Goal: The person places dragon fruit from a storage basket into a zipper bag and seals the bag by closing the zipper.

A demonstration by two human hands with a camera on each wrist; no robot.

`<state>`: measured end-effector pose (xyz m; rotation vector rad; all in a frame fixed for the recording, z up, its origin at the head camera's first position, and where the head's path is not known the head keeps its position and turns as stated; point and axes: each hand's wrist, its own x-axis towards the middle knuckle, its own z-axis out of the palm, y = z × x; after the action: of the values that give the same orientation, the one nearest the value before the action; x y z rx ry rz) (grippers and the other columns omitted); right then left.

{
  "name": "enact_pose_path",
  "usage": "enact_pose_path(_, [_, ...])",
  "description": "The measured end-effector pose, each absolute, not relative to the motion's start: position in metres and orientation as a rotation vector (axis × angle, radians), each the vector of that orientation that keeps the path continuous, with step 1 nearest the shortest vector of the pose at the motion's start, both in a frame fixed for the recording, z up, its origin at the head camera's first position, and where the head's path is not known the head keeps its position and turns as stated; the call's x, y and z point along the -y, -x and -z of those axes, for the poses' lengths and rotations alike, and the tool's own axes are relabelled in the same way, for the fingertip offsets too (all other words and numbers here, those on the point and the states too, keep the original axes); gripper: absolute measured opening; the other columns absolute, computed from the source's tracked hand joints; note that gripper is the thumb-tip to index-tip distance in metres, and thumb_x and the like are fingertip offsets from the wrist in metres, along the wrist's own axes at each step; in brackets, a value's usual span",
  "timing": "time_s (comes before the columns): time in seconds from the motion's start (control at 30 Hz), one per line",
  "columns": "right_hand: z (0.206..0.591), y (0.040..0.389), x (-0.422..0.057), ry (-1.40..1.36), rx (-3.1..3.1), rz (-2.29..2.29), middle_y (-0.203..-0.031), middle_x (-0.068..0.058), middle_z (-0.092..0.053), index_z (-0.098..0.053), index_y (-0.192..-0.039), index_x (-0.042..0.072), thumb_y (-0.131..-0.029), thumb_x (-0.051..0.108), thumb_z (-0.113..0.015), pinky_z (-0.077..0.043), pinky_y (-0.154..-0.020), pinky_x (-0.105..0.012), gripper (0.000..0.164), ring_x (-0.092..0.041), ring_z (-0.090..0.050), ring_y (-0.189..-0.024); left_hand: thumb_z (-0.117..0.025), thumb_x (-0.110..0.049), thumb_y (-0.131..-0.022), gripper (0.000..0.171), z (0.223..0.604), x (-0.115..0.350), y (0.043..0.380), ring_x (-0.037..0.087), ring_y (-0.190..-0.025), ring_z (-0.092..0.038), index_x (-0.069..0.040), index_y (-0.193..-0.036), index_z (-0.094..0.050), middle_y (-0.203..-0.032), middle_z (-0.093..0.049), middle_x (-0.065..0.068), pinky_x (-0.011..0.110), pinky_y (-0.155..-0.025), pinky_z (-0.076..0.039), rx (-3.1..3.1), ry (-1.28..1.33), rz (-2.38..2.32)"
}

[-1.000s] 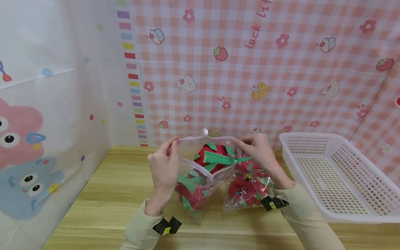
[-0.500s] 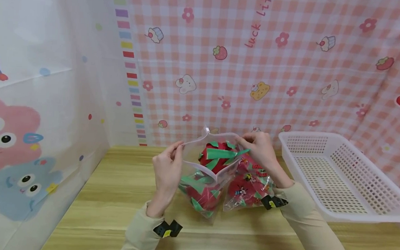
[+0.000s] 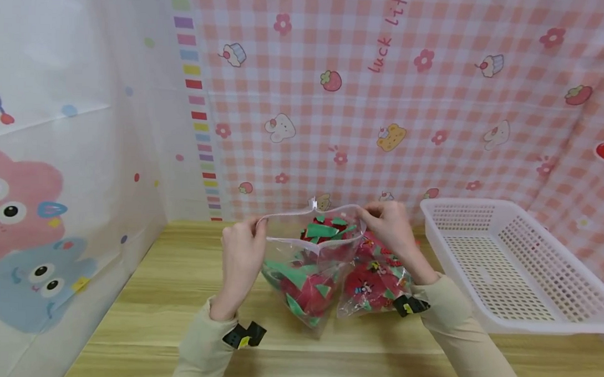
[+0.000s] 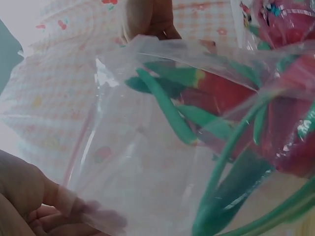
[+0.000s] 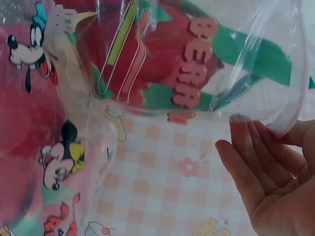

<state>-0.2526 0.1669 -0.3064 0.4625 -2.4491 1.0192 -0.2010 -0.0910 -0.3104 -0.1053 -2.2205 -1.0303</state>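
A clear zip bag (image 3: 280,250) is spread wide at the mouth, its white slider (image 3: 313,203) at the far rim. My left hand (image 3: 242,256) pinches the left end of the rim between thumb and fingers. At the right end, my right hand (image 3: 393,225) pinches the rim too. Inside lie red pieces with green leaf-like flaps, like soft dragon fruits (image 3: 310,294); one shows through the mouth. Long green strips (image 4: 167,110) press against the plastic in the left wrist view. Pink printed letters (image 5: 197,64) mark the bag in the right wrist view.
Touching or close to the right side, a second clear bag (image 3: 346,307) with cartoon prints holds similar red and green pieces. A white perforated basket (image 3: 499,273) stands at the right. Behind the wooden table (image 3: 178,295) hangs a pink checked cloth (image 3: 365,107).
My left hand moved slightly right, then back left, stretching the mouth wider. The near rim rose and the piece in the mouth sank lower. The right hand has barely moved.
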Motion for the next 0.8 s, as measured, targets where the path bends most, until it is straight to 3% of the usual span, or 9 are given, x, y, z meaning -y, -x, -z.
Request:
enact_pose_path(0.1, [0.309, 0.252, -0.162, -0.437, 2.439, -1.083, -0.063, -0.013, -0.068, -0.076, -0.078, 0.003, -0.092, 0.023, -0.062, -0.037, -0.044, -0.022, 0.028, -0.008, -0.045, -0.043, -0.056, -0.008, -0.092, 0.032, 0.307, 0.095, 0.214, 0.005, -0.038, -0.020, 0.003, -0.063, -0.064, -0.042, -0.027, -0.005, 0.019, -0.039, -0.016, 2.175, 0.120, 1.005])
enact_pose_path(0.2, [0.315, 0.249, -0.155, -0.402, 2.446, -1.162, -0.066, -0.013, -0.071, -0.076, -0.076, 0.004, -0.092, 0.023, -0.063, -0.036, -0.042, -0.021, 0.028, -0.008, -0.045, -0.042, -0.056, -0.008, -0.093, 0.030, 0.303, 0.099, 0.229, 0.009, -0.041, -0.024, 0.005, -0.069, -0.065, -0.044, -0.032, -0.001, 0.020, -0.040, -0.018, 2.145, 0.147, 0.964])
enact_pose_path(0.33, [0.332, 0.238, -0.140, -0.337, 2.507, -1.358, -0.070, -0.013, -0.071, -0.075, -0.075, 0.002, -0.092, 0.018, -0.061, -0.043, -0.042, -0.020, 0.027, -0.010, -0.054, -0.044, -0.056, -0.011, -0.094, 0.025, 0.297, 0.103, 0.244, 0.022, -0.046, -0.047, 0.007, -0.080, -0.067, -0.055, -0.056, 0.015, 0.032, -0.045, -0.036, 2.105, 0.202, 0.902])
enact_pose_path(0.47, [0.355, 0.222, -0.120, -0.303, 2.582, -1.593, -0.075, -0.014, -0.072, -0.074, -0.079, -0.002, -0.091, 0.012, -0.059, -0.057, -0.055, -0.027, 0.025, -0.018, -0.069, -0.059, -0.055, -0.012, -0.095, 0.023, 0.299, 0.109, 0.253, 0.031, -0.060, -0.064, 0.006, -0.089, -0.069, -0.081, -0.071, 0.022, 0.042, -0.058, -0.051, 2.075, 0.275, 0.872])
enact_pose_path(0.63, [0.375, 0.202, -0.106, -0.353, 2.720, -1.623, -0.067, -0.014, -0.072, -0.074, -0.076, -0.002, -0.090, 0.011, -0.057, -0.058, -0.057, -0.029, 0.025, -0.017, -0.070, -0.059, -0.056, -0.012, -0.094, 0.021, 0.309, 0.108, 0.249, 0.022, -0.055, -0.061, 0.002, -0.096, -0.070, -0.089, -0.073, 0.019, 0.030, -0.052, -0.048, 2.121, 0.413, 0.846])
enact_pose_path(0.8, [0.386, 0.190, -0.110, -0.347, 2.896, -1.373, -0.056, -0.007, -0.068, -0.070, -0.063, 0.004, -0.085, 0.008, -0.056, -0.045, -0.044, -0.021, 0.026, -0.013, -0.062, -0.049, -0.060, -0.013, -0.093, 0.018, 0.322, 0.099, 0.230, 0.008, -0.045, -0.039, -0.001, -0.101, -0.069, -0.076, -0.071, 0.014, 0.019, -0.043, -0.032, 2.212, 0.544, 0.761])
